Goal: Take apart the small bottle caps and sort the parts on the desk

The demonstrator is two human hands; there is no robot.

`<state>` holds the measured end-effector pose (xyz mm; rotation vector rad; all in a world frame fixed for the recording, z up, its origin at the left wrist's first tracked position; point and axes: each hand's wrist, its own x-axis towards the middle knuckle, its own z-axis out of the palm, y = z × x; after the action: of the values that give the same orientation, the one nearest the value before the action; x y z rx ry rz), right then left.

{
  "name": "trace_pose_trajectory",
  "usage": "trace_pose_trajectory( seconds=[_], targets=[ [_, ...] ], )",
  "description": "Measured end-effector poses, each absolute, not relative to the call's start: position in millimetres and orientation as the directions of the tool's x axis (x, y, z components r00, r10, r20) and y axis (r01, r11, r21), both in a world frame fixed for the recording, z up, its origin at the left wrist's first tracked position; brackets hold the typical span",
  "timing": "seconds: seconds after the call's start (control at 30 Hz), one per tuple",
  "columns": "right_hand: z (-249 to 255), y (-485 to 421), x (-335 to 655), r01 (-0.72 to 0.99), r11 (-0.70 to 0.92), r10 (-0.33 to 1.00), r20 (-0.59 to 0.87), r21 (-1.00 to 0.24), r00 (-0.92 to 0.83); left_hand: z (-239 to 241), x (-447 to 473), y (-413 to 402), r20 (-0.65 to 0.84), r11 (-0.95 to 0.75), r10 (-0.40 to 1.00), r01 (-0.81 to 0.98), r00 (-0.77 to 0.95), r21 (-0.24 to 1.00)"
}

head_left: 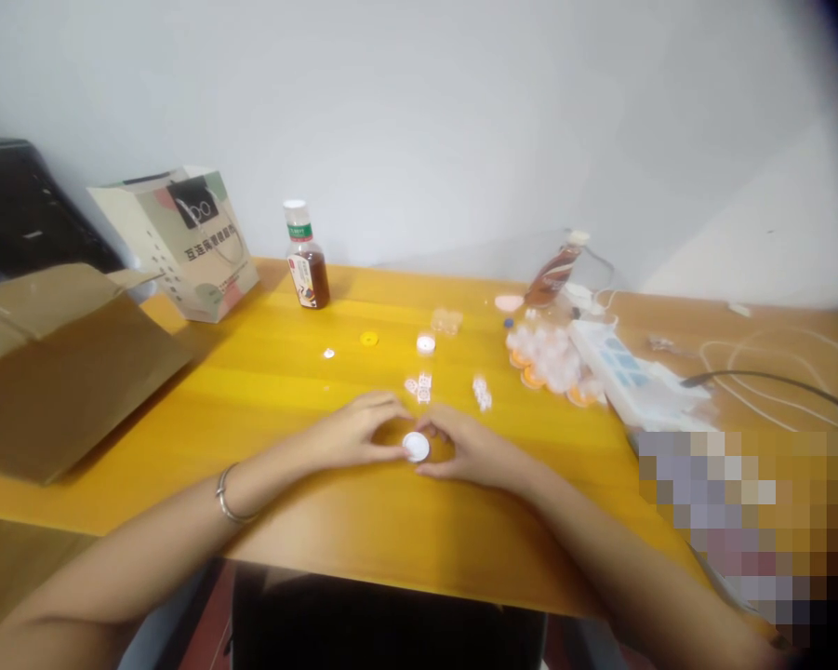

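While both forearms rest on the yellow table, the left hand and right hand meet around a small white round cap, fingertips pinching it from either side just above the tabletop. Just beyond the fingers lie small white dice; farther back stands a brown bottle, and a white power strip lies off to the right

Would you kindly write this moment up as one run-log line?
left hand: touching white round piece | right hand: touching same piece | surface: yellow table | behind: brown bottle, paper bag
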<state>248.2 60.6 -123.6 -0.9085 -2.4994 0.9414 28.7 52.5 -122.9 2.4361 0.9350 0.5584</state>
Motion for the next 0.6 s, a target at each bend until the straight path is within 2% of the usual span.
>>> trace_pose_trajectory(
  seconds=[0.13, 0.33, 0.47, 0.6],
  targets=[
    [-131, 62, 245, 0.443, 0.593, 0.676, 0.117, -0.672, -0.728, -131, 39, 47, 0.184, -0.615, 0.747, 0.559, 0.639, 0.556],
    [-138, 60, 241, 0.441, 0.603, 0.687, 0.153, -0.664, -0.710, -135, 40, 47, 0.200, -0.647, 0.737, 0.586, 0.646, 0.489],
    [-138, 60, 241, 0.445, 0.612, 0.689, 0.165, -0.654, -0.706, -133, 39, 47, 0.198, -0.616, 0.745, 0.541, 0.637, 0.573],
    [-137, 62, 242, 0.429, 0.635, 0.660, 0.163, -0.642, -0.733, -128, 35, 52, 0.263, -0.563, 0.786, 0.474, 0.559, 0.677]
  ],
)
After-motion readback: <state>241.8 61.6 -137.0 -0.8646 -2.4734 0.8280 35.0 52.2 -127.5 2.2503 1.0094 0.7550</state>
